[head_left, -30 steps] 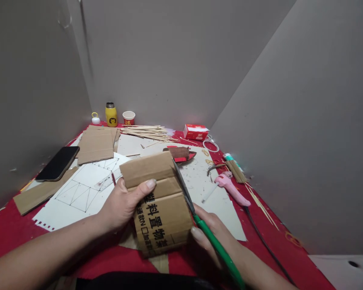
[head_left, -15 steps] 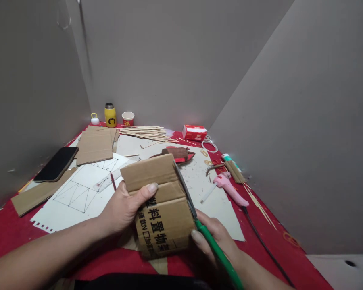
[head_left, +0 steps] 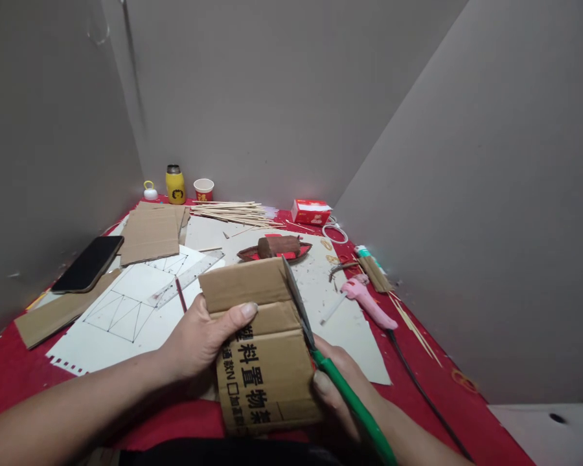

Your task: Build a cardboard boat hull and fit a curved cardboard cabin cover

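A brown cardboard piece (head_left: pixel 267 362) with black printed characters and crosswise creases is gripped by my left hand (head_left: pixel 199 336), thumb on top and fingers underneath. Green-handled scissors (head_left: pixel 354 408) are in my right hand (head_left: pixel 350 382), whose thumb rests by the cardboard's right edge. The scissor blades lie along that edge, slightly apart, with the tips near the top right corner. Behind the cardboard sits a brown model boat (head_left: pixel 282 247) with red parts. The lower handle of the scissors is partly hidden by my right hand.
A drawing (head_left: pixel 121 317), ruler (head_left: pixel 184 278) and phone (head_left: pixel 88 264) lie left, near cardboard sheets (head_left: pixel 150 233). At the back stand a yellow bottle (head_left: pixel 175 186), paper cup (head_left: pixel 204 190), thin sticks (head_left: pixel 233 212) and red box (head_left: pixel 311 211). A pink glue gun (head_left: pixel 369 303) with cord is right.
The cardboard has tilted and shifted slightly right and down, showing more of the boat. The scissor blades have opened a little and their tips sit apart from the corner more visibly.
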A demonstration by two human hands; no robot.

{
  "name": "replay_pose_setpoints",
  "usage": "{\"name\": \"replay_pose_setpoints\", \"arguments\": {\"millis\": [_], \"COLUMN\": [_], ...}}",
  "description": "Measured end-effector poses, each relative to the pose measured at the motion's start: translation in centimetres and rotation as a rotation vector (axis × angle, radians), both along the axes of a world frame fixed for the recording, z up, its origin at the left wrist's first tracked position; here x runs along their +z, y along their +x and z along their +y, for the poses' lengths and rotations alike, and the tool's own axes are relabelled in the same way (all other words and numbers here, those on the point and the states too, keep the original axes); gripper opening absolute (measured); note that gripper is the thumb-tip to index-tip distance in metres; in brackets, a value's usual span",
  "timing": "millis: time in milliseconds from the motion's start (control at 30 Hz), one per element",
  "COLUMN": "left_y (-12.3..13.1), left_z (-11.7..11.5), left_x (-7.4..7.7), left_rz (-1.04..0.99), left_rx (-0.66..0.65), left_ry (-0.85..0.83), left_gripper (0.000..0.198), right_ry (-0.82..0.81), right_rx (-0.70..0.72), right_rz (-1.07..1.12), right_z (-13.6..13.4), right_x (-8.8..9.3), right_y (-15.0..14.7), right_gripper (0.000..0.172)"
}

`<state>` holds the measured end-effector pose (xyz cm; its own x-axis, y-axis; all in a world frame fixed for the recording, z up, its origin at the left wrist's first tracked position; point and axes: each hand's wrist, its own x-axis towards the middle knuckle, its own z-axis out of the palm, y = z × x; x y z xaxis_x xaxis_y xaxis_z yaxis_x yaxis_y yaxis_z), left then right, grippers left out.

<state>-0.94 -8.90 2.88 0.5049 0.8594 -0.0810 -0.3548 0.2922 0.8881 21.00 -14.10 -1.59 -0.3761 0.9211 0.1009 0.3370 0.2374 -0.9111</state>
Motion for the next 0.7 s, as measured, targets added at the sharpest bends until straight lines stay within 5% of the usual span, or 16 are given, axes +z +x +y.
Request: {"name": "replay_pose_setpoints", "arguments": {"millis": [700], "left_y": [-0.6], "left_z": [1.1], "left_x": [-0.4], "left_rz": [0.053], "left_rx": [0.028], "left_ry": [0.088], "left_gripper": [0.035], "right_ry": [0.067], "right_rx": [-0.075], "right_rz": [-0.082], "right_z": [0.6], "right_x": [0.2], "right_y": [0.0], "right_gripper": [0.045]}}
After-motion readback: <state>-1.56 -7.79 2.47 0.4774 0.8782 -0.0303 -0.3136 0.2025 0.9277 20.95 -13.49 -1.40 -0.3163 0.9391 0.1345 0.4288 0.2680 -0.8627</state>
